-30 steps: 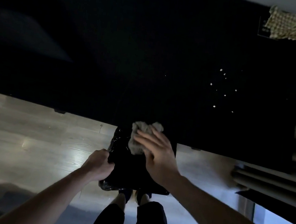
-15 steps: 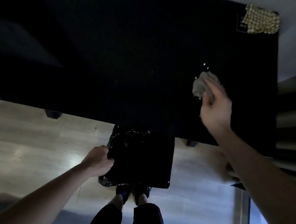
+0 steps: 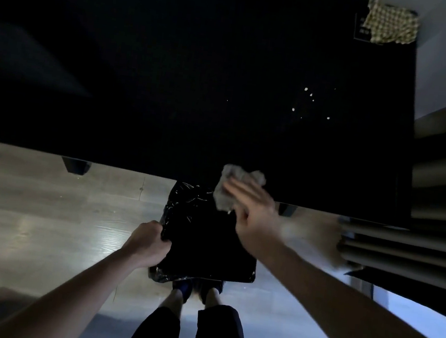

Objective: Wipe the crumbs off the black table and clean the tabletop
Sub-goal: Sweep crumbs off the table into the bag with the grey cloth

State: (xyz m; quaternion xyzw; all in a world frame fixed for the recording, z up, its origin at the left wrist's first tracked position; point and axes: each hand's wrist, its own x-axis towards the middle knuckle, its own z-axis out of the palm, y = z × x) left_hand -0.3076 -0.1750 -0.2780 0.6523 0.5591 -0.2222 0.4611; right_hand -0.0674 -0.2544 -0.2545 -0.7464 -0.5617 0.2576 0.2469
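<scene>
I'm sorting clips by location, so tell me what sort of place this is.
Probably a room in a home, though the light is dim. A low black table stands on pale wood-look flooring, ribbed curtain-like folds hang at the right, and a checked cloth lies on the table's far corner.

left hand (image 3: 149, 243) gripping, right hand (image 3: 252, 215) flat, blurred
</scene>
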